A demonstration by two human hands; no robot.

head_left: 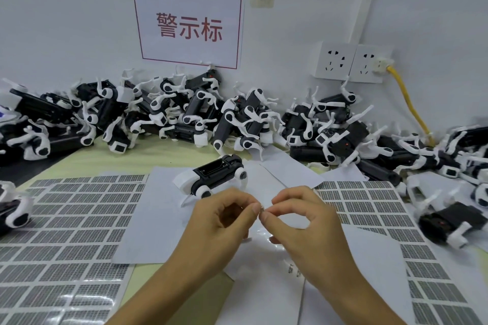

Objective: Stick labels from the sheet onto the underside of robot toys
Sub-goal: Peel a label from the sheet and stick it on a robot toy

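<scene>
A black-and-white robot toy (215, 175) lies belly up on white paper just beyond my hands. My left hand (219, 221) and my right hand (303, 219) meet fingertip to fingertip over the paper. Between them they pinch a tiny label (262, 210), which is mostly hidden by the fingers. Label sheets with grey printed rectangles lie to the left (66, 219) and to the right (369, 208).
A long heap of black-and-white robot toys (184, 113) lines the wall from left to right. One toy (449, 221) lies at the right edge, another (13, 208) at the left. Wall sockets (351, 62) with a yellow cable (412, 105) sit at the back right.
</scene>
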